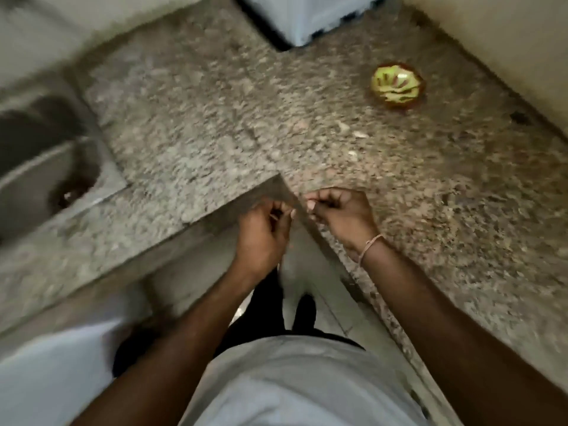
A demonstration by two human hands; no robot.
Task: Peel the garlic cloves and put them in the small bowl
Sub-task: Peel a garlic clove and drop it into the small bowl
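Though the frame is smeared by motion, I can see the fingers of my left hand curled in, thumb against fingertips, pinching something small that I cannot make out. My right hand is curled the same way, thumb and forefinger nipped together just beside the left, with a pale tip showing between them; whether that is a garlic clove or a fingernail I cannot tell. The two hands are nearly touching, over the inner corner of the speckled stone counter. A thin band circles my right wrist.

Farther out on the counter, a few pale scraps lie scattered, possibly skins or cloves. Beyond them, well apart from my hands and toward the right wall, the small bowl sits upright, yellow-green inside with a dark reddish rim; its contents are too blurred to read. A steel sink is set in the counter at the left, and a pale boxy object stands at the far edge.
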